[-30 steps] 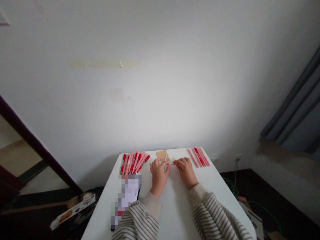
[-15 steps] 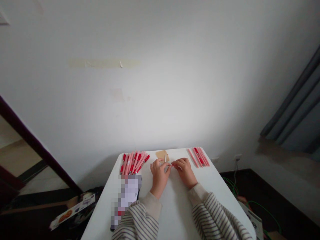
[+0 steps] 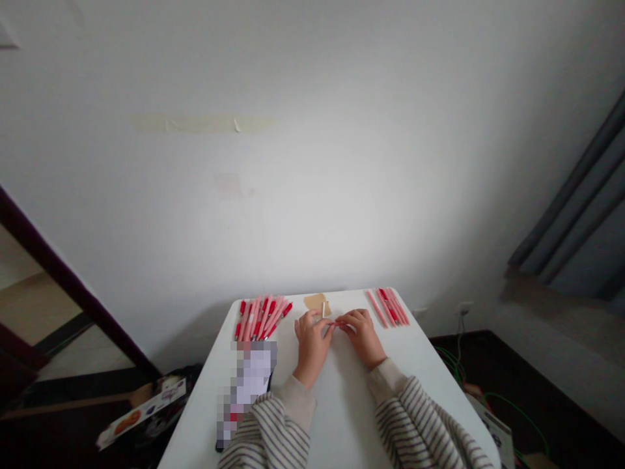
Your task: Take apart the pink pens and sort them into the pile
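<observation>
My left hand (image 3: 310, 339) and my right hand (image 3: 360, 334) meet near the far middle of the white table (image 3: 342, 417). Both are closed in a pinch on a thin pink pen (image 3: 336, 322) held between them; a pale slim piece stands up from my left fingers. A heap of several pink and red pens (image 3: 261, 317) lies to the left of my left hand. A neater row of pink pens (image 3: 389, 306) lies to the right of my right hand. A small tan piece of paper (image 3: 316, 302) sits just beyond my fingers.
A blurred-out flat object (image 3: 249, 384) lies on the table's left side by my left sleeve. Behind the table is a white wall. On the floor are a box (image 3: 141, 412) at the left and green cables (image 3: 493, 397) at the right. A dark curtain (image 3: 576, 221) hangs far right.
My two hands have drawn slightly closer together around the pen. Everything else is as it was.
</observation>
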### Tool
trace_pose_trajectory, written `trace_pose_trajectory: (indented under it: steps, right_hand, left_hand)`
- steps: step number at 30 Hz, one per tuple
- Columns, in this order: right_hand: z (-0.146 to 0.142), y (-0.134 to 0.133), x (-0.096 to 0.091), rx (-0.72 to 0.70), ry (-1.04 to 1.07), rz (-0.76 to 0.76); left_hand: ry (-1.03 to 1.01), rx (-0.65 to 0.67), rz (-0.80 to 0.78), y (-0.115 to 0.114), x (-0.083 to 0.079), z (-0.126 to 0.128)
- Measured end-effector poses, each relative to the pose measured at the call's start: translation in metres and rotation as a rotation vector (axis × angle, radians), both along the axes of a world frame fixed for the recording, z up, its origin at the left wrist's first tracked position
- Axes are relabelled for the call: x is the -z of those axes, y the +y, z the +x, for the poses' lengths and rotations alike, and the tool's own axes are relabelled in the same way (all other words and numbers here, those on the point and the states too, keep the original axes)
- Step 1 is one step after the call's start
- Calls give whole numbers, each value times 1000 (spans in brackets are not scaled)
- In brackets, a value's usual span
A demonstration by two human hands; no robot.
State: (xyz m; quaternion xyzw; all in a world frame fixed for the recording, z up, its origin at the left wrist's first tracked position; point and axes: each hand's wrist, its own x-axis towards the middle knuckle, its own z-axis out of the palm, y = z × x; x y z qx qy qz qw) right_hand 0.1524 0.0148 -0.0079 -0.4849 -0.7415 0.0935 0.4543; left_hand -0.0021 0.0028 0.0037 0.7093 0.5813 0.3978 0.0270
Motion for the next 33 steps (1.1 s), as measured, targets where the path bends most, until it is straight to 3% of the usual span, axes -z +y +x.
trace_pose_trajectory:
  steps: [12, 33]
  right_hand:
    - [-2, 0, 0, -54, 33, -33]
    - [1, 4, 7, 59, 16, 21]
  left_hand:
    - [9, 10, -11, 1, 0, -2]
    - [-22, -5, -45, 1, 0, -2]
